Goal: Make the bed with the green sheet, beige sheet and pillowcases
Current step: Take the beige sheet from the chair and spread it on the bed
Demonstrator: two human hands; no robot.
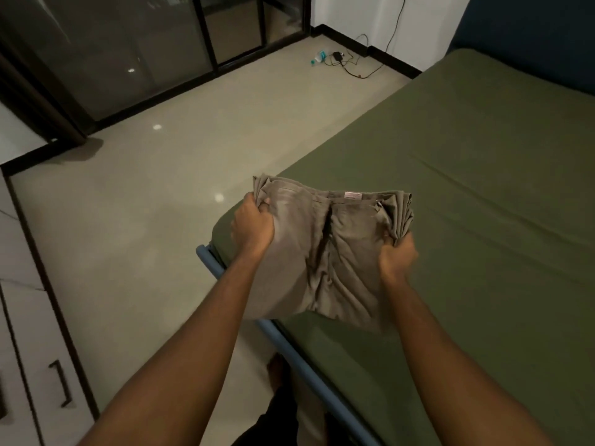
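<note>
Left hand (252,225) and right hand (397,257) clenched, arms outstretched.

One green sheet (467,194), one beige sheet (325,252), left hand (252,225), right hand (397,257)

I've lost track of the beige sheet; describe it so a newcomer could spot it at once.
Find the bed on the right, covered by the green sheet. Above its near left corner, the left hand and right hand grip a folded bundle: the beige sheet. It alone is grey-beige cloth, with a small pink label on its far edge.
</note>
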